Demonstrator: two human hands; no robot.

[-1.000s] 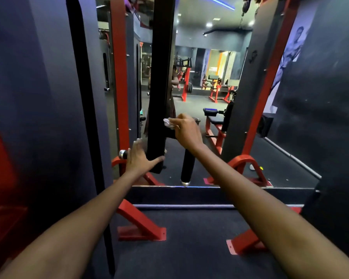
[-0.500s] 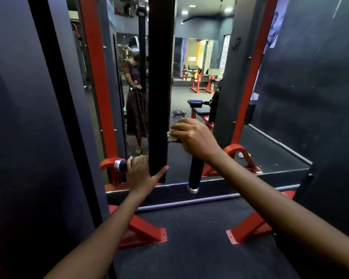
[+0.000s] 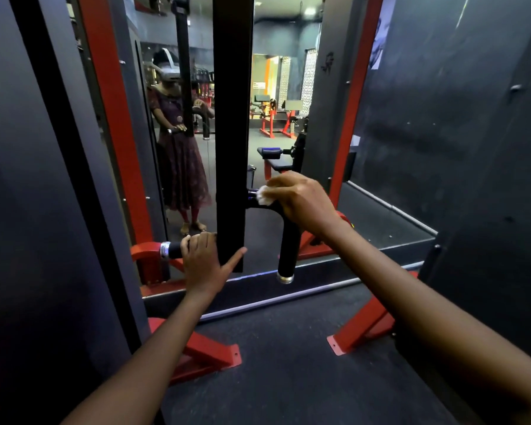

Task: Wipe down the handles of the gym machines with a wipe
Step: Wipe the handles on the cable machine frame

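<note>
A black padded handle [image 3: 287, 250] hangs down from a short horizontal bar to the right of the machine's black upright [image 3: 232, 133]. My right hand [image 3: 301, 200] grips the top bend of that handle, pressing a small white wipe [image 3: 263, 196] against the bar. To the left of the upright a second black handle [image 3: 174, 250] with a silver collar sticks out sideways. My left hand [image 3: 204, 260] is wrapped over it, thumb spread across the upright's lower end.
Red frame posts [image 3: 105, 118] and dark panels stand close on both sides. Red floor brackets [image 3: 209, 357] sit on the dark mat. A wall mirror [image 3: 181, 133] ahead reflects a person in a headset and benches.
The view has dropped and moved closer. My right hand with the wipe has slid a little along the bar. My left hand keeps its hold on the left handle.
</note>
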